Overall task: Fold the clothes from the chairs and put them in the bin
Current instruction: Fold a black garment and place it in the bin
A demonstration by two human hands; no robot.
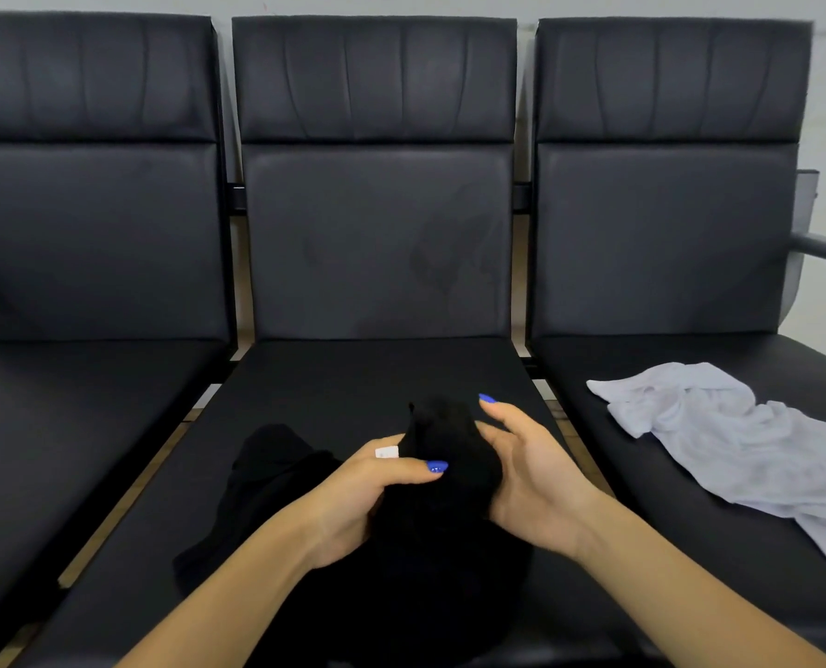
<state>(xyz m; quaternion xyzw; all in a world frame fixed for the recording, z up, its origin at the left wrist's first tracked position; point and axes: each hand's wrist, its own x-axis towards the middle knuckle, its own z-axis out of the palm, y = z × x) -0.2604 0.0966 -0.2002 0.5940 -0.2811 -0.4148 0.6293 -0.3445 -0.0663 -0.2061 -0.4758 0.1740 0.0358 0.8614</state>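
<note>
A black garment [439, 474] with a small white label is bunched up over the middle chair's seat [343, 378]. My left hand [367, 494] grips it from the left, thumb laid across the cloth. On the garment's right side my right hand [531, 470] cups it, fingers curled round it. The rest of the black cloth trails down and to the left on the seat. A crumpled white garment [719, 431] lies on the right chair's seat, apart from both hands. No bin is in view.
Three black padded chairs stand in a row against a pale wall. The left chair's seat [78, 426] is bare. A grey metal armrest [820, 248] juts out at the far right. Narrow gaps separate the seats.
</note>
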